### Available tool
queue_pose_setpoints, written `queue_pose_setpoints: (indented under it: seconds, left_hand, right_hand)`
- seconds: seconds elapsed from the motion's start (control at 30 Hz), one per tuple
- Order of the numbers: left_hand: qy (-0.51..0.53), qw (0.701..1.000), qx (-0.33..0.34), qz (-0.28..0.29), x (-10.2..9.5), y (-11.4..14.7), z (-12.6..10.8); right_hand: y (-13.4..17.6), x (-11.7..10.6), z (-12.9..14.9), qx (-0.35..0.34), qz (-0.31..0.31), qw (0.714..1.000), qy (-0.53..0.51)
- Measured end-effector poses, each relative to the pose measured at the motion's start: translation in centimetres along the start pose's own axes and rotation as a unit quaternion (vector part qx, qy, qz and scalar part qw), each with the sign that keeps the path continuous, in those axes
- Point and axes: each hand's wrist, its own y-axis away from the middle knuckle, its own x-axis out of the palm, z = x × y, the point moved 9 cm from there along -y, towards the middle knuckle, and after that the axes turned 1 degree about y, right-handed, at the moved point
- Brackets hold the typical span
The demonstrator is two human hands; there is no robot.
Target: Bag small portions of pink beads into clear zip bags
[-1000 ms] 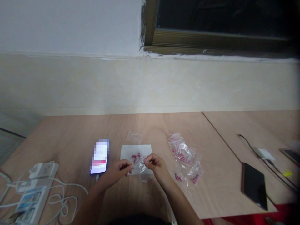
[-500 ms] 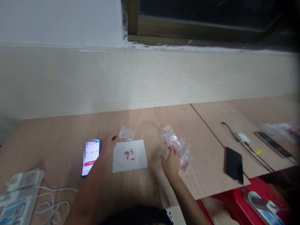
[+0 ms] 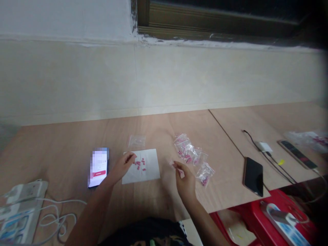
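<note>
A white sheet of paper (image 3: 151,171) lies on the table with several small pink beads (image 3: 138,164) loose on it. Over the sheet's left edge is my left hand (image 3: 124,164), its fingers pressed together beside the beads; whether anything is between them I cannot make out. My right hand (image 3: 186,181), right of the paper, pinches a small clear plastic bag (image 3: 181,173), mostly hidden by the fingers. Just beyond that hand lies a pile of clear zip bags (image 3: 188,150) with pink beads inside. Flat clear bags (image 3: 137,140) rest behind the paper.
At the left lies a lit phone (image 3: 98,167), with a white power strip (image 3: 23,208) and its looped cable nearer me. A dark phone (image 3: 253,176), a white adapter (image 3: 263,147) with cables and another device (image 3: 297,154) lie to the right. A red stool (image 3: 258,213) stands beside the table.
My left hand has come from the clear bags behind the paper to the paper's left edge. My right hand has pulled back from the pile with a small bag pinched in it.
</note>
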Motion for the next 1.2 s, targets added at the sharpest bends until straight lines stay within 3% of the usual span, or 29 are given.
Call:
queue_pose_setpoints:
  seconds: [0.07, 0.1, 0.17, 0.27, 0.43, 0.67, 0.87, 1.0, 1.2]
  left_hand:
    - [0.073, 0.991, 0.028, 0.108, 3.4, 1.7, -2.3]
    - [0.099, 0.985, 0.035, 0.134, 4.5, 2.3, -3.1]
    - [0.124, 0.981, 0.043, 0.145, 5.3, 3.1, -4.1]
    - [0.127, 0.983, 0.037, 0.129, 4.5, 3.6, -3.9]
    - [0.128, 0.981, 0.006, 0.149, 3.3, 5.1, -2.6]
    - [0.088, 0.983, -0.022, 0.161, 5.0, 6.7, -3.2]
    - [0.123, 0.97, -0.023, 0.206, 5.8, 7.3, -2.7]
    - [0.162, 0.961, -0.02, 0.224, 5.7, 7.7, -2.5]
    - [0.146, 0.97, -0.041, 0.192, 5.3, 7.4, -1.8]
  right_hand:
    - [0.6, 1.3, 3.2, -0.041, 0.049, 0.997, -0.048]
    - [1.0, 2.2, 4.7, -0.065, 0.079, 0.993, -0.066]
    - [1.9, 3.8, 7.0, -0.101, 0.13, 0.982, -0.09]
    - [2.8, 5.5, 8.3, -0.113, 0.18, 0.972, -0.095]
    - [3.0, 6.1, 8.5, -0.065, 0.229, 0.969, -0.069]
    - [3.3, 8.6, 7.9, 0.03, 0.349, 0.935, -0.047]
    - [4.6, 10.3, 6.6, 0.121, 0.469, 0.861, -0.152]
    - [4.8, 10.5, 6.5, 0.162, 0.488, 0.834, -0.202]
    - [4.7, 10.2, 6.5, 0.164, 0.491, 0.843, -0.15]
